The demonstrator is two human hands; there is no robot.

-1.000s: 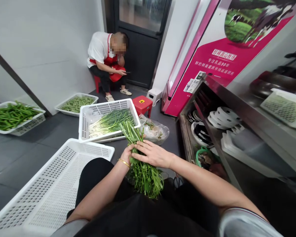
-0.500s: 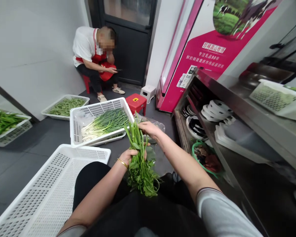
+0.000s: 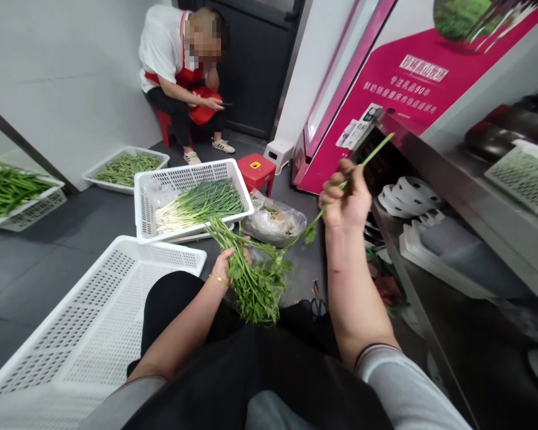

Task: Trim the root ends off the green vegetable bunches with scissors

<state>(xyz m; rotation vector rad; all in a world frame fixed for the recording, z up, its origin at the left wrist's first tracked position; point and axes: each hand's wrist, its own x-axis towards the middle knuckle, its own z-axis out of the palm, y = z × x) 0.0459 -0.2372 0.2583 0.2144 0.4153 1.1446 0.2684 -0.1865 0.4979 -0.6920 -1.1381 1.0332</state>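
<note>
My left hand (image 3: 228, 263) is closed around a bunch of leafy green stalks (image 3: 251, 280), held low over my lap with the leaves hanging down. My right hand (image 3: 346, 200) is raised to the right, pinching a single green stalk (image 3: 363, 161) whose lower end still trails back to the bunch. An empty white perforated basket (image 3: 94, 322) lies at my left knee. Beyond the bunch stands a white basket of green onions (image 3: 192, 200).
A clear plastic bag of trimmings (image 3: 273, 222) lies on the dark floor beside a red stool (image 3: 256, 170). Two more white baskets of greens (image 3: 125, 170) (image 3: 13, 194) stand at the left wall. A person in a red apron (image 3: 183, 65) sits by the door. Steel shelving with plates (image 3: 407, 200) runs along the right.
My right hand left the bunch, reached forward, then rose to the right drawing one stalk out. My left hand kept its hold on the bunch.
</note>
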